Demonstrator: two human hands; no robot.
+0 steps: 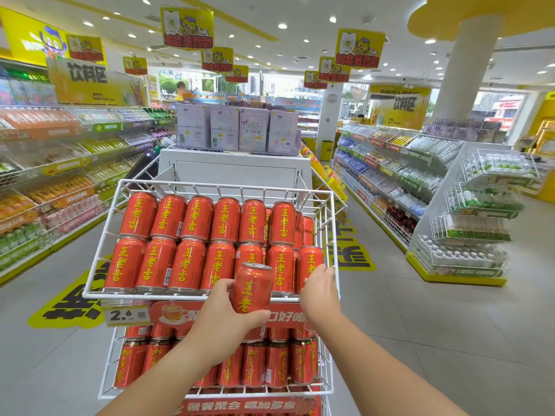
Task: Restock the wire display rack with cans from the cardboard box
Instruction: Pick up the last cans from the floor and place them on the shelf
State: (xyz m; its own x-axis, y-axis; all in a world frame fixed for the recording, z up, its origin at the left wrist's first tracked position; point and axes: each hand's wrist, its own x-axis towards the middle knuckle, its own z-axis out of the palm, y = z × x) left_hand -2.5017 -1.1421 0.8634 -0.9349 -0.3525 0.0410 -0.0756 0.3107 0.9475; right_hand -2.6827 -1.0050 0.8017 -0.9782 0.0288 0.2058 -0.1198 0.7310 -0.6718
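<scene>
A white wire display rack (102, 244) stands in front of me, its top basket filled with two stacked rows of red cans with yellow characters (192, 241). My left hand (222, 319) grips one such red can (251, 289) upright at the basket's front edge. My right hand (319, 291) rests on the front right corner of the basket, fingers on the rightmost can (309, 262) of the lower row. A lower basket (108, 370) holds more red cans (270, 361). The cardboard box is not in view.
A price tag reading 2.6 (126, 315) hangs below the top basket. Drink shelves (60, 181) line the aisle at left, and more shelves (390, 175) and a wire rack of bottles (480, 211) stand at right. Stacked boxes (237, 130) sit behind the rack.
</scene>
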